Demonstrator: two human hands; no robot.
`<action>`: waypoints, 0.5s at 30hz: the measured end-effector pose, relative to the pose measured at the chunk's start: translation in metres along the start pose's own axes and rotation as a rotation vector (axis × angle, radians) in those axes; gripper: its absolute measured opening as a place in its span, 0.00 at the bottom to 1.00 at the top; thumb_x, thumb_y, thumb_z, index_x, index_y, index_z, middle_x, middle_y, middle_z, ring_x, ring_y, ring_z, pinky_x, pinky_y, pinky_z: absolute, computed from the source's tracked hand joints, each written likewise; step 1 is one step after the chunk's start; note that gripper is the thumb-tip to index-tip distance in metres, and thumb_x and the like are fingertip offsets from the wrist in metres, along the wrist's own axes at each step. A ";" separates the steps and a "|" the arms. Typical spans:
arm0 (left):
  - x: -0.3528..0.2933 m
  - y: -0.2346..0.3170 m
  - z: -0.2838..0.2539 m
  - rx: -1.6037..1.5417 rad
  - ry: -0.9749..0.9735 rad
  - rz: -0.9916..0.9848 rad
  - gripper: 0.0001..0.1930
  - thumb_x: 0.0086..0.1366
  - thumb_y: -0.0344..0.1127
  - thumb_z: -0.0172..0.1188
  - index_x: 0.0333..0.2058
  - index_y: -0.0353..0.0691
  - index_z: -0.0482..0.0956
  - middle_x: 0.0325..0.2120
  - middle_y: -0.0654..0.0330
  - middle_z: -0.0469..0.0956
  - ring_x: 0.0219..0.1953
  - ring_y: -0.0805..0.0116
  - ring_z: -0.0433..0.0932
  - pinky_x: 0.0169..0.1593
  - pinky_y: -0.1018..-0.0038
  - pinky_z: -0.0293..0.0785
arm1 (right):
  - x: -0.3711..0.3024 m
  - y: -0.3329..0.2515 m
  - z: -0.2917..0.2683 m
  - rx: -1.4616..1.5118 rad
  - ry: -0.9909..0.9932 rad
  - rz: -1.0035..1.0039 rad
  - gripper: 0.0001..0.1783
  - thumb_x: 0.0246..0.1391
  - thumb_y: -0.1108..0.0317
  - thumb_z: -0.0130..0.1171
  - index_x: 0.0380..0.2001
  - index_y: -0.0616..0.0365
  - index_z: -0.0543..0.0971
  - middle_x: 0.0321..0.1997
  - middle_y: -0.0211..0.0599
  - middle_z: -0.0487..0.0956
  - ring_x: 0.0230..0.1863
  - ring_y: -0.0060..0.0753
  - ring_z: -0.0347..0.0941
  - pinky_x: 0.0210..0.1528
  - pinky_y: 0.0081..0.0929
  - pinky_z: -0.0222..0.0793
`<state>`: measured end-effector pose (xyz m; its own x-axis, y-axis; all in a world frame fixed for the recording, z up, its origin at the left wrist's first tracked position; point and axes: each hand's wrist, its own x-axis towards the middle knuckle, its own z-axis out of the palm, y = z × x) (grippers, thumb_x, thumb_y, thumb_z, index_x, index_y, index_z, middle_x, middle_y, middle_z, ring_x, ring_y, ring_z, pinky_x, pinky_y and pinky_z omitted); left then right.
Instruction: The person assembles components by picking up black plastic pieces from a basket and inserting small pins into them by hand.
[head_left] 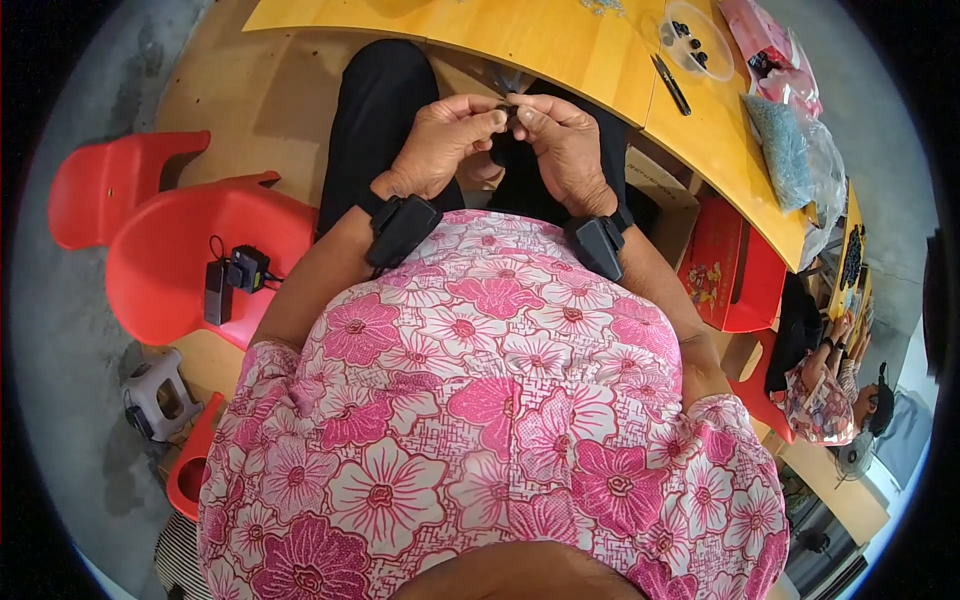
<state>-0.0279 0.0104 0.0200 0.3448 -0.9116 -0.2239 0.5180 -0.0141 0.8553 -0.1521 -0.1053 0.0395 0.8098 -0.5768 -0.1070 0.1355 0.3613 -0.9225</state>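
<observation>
Small dark bead-like piece (508, 112), pinched between thumb and forefinger tips of both hands, held over the lap just short of the curved yellow wooden table (560, 45). Left hand (445, 145) and right hand (565, 150) touching at the fingertips, fingers pressed together on the piece; too small to tell its make or whether any thread runs through it. Clear round plastic dish (690, 40) on the table with a few dark beads inside, black slim tool (671, 84) beside it, bag of blue-grey beads (785, 150) farther right. Judging by these supplies, handwork somewhere midway, with plenty left unworked.
</observation>
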 end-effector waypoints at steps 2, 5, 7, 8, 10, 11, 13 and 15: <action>-0.001 0.002 0.001 0.003 -0.002 -0.005 0.12 0.62 0.34 0.57 0.43 0.36 0.74 0.30 0.67 0.74 0.30 0.80 0.70 0.35 0.83 0.68 | 0.001 0.001 -0.001 0.080 -0.009 0.049 0.09 0.53 0.75 0.56 0.38 0.64 0.79 0.28 0.31 0.76 0.30 0.21 0.70 0.37 0.18 0.68; -0.003 0.005 0.004 0.024 0.018 0.006 0.12 0.62 0.34 0.57 0.43 0.36 0.75 0.30 0.67 0.75 0.30 0.80 0.70 0.34 0.84 0.67 | 0.002 0.003 -0.002 0.226 -0.059 0.113 0.08 0.54 0.74 0.55 0.38 0.63 0.77 0.28 0.31 0.76 0.30 0.22 0.70 0.38 0.20 0.68; -0.003 0.006 0.005 0.043 -0.002 0.041 0.12 0.62 0.34 0.57 0.43 0.36 0.75 0.30 0.67 0.75 0.29 0.80 0.70 0.34 0.84 0.67 | 0.003 0.004 -0.003 0.294 -0.100 0.129 0.08 0.55 0.73 0.55 0.38 0.62 0.76 0.28 0.31 0.76 0.30 0.23 0.70 0.38 0.21 0.69; -0.004 0.007 0.006 0.043 -0.002 0.040 0.12 0.62 0.34 0.57 0.43 0.36 0.75 0.30 0.67 0.75 0.29 0.80 0.70 0.34 0.84 0.67 | 0.004 0.003 -0.005 0.307 -0.144 0.150 0.08 0.55 0.71 0.55 0.37 0.61 0.76 0.29 0.32 0.76 0.30 0.23 0.70 0.39 0.22 0.69; -0.005 0.008 0.006 0.092 -0.018 0.073 0.12 0.62 0.35 0.58 0.42 0.36 0.76 0.29 0.67 0.75 0.29 0.81 0.70 0.34 0.84 0.67 | 0.004 0.002 -0.009 0.320 -0.187 0.172 0.08 0.56 0.68 0.55 0.37 0.61 0.75 0.29 0.32 0.76 0.30 0.23 0.70 0.40 0.23 0.68; -0.004 0.007 0.006 0.091 -0.017 0.073 0.12 0.62 0.35 0.58 0.42 0.36 0.76 0.29 0.67 0.75 0.29 0.81 0.70 0.34 0.84 0.67 | 0.003 0.002 -0.010 0.290 -0.191 0.212 0.10 0.56 0.65 0.55 0.36 0.60 0.76 0.29 0.32 0.76 0.31 0.23 0.70 0.40 0.25 0.68; -0.004 0.006 0.006 0.123 0.015 0.093 0.12 0.62 0.35 0.58 0.42 0.36 0.76 0.29 0.67 0.75 0.30 0.80 0.70 0.34 0.84 0.67 | 0.003 0.001 -0.010 0.260 -0.193 0.253 0.11 0.56 0.62 0.55 0.35 0.60 0.76 0.29 0.31 0.76 0.31 0.23 0.70 0.40 0.26 0.68; -0.005 0.007 0.006 0.127 -0.005 0.099 0.12 0.62 0.34 0.57 0.43 0.36 0.75 0.28 0.66 0.75 0.30 0.80 0.71 0.34 0.83 0.68 | 0.002 -0.001 -0.008 0.204 -0.229 0.298 0.15 0.56 0.58 0.54 0.33 0.60 0.77 0.28 0.30 0.76 0.31 0.24 0.71 0.41 0.27 0.68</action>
<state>-0.0306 0.0125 0.0296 0.3854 -0.9131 -0.1334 0.3787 0.0246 0.9252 -0.1555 -0.1132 0.0374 0.9336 -0.2558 -0.2509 -0.0320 0.6380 -0.7694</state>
